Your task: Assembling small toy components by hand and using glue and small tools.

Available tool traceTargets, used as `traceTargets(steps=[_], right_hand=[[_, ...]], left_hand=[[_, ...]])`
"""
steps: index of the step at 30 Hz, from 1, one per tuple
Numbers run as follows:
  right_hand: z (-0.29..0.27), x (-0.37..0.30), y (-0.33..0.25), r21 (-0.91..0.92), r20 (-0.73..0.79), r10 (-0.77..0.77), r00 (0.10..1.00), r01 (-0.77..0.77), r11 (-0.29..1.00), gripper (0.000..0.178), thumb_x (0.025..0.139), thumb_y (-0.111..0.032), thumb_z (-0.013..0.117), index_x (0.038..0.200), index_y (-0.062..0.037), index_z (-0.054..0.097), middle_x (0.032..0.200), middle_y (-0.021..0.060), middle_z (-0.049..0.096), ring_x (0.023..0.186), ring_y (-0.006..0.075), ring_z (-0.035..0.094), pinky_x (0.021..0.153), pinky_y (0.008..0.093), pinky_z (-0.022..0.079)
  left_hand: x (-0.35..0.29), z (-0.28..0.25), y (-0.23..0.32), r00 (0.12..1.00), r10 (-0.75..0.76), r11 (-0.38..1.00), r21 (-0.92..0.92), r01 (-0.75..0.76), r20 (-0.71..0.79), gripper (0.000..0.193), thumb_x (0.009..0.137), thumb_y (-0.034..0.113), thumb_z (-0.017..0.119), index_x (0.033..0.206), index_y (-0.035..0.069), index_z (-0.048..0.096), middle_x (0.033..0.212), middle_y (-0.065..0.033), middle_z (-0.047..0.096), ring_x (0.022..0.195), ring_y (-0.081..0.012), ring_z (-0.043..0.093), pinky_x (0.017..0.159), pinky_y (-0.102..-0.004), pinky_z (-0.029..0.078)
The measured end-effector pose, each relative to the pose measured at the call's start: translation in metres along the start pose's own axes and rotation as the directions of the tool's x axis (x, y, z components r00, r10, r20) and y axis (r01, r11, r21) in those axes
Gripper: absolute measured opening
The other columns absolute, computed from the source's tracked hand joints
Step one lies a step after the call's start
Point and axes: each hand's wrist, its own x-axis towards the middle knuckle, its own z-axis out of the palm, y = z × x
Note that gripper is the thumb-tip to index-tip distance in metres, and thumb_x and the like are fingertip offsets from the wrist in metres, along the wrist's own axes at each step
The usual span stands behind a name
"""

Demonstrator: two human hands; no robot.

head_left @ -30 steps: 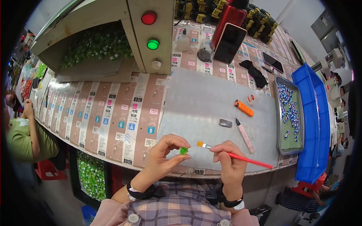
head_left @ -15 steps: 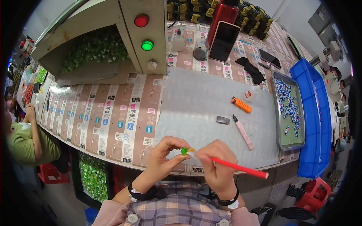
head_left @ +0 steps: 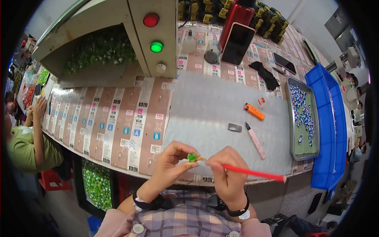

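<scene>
Between the thumb and fingertips of my left hand (head_left: 173,160) is a small bright green piece (head_left: 192,157), too small to make out in detail. My right hand (head_left: 228,173) grips a red-handled paintbrush (head_left: 254,173) near its tip end. The brush's yellowish tip points left, right at the green piece, and its long handle sticks out to the right. Both hands are held close together over the front edge of the table. Beyond them on a grey-white sheet (head_left: 205,102) lie a dark grey block (head_left: 234,127), a pink pen-like tool (head_left: 256,141) and an orange lighter (head_left: 254,111).
A metal tray (head_left: 293,130) of small blue-and-white pieces stands at right beside a blue bin (head_left: 321,158). A machine with lit buttons (head_left: 154,63) fills the back left. A phone (head_left: 238,44) leans on a red bottle (head_left: 237,19). Another person (head_left: 33,146) sits at left.
My left hand has turned the green piece slightly, and the brush tip is still against it. The view has shifted a little. The person at left has raised their hands.
</scene>
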Motion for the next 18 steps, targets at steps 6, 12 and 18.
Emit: traceTargets(steps=[6,12,18], right_hand=[[0.0,0.004,0.008,-0.072,0.04,0.068,0.997,-0.065,0.995,0.009,0.079,-0.007,0.059,0.072,-0.003,0.055,0.065,0.0071,0.053,0.055,0.0241,0.047,0.051,0.0311,0.038],[-0.006,-0.008,0.002,0.129,-0.058,0.104,0.993,-0.096,0.987,0.011,0.081,-0.009,0.057,0.073,-0.0028,0.055,0.065,0.0072,0.053,0.055,0.0231,0.048,0.051,0.0293,0.037],[0.001,-0.003,0.005,-0.009,0.008,-0.063,0.998,0.063,0.998,0.009,0.079,-0.008,0.059,0.074,-0.0028,0.055,0.064,0.0074,0.053,0.054,0.0239,0.048,0.049,0.0297,0.037]], left_hand=[[-0.004,-0.008,-0.001,0.998,-0.059,0.992,-0.11,0.059,0.008,0.026,0.078,-0.007,0.058,0.097,0.003,0.045,0.098,-0.0108,0.056,0.089,-0.0127,0.056,0.08,-0.0261,0.047],[-0.002,-0.001,0.002,0.995,-0.095,0.983,-0.151,0.099,0.038,0.025,0.079,-0.007,0.057,0.1,0.002,0.046,0.098,-0.0111,0.057,0.089,-0.0139,0.057,0.08,-0.0256,0.047],[-0.004,0.0,0.001,0.995,-0.093,0.995,-0.022,0.093,-0.033,0.028,0.076,-0.003,0.062,0.101,0.0,0.049,0.097,-0.0137,0.058,0.091,-0.0181,0.057,0.08,-0.0291,0.046]])
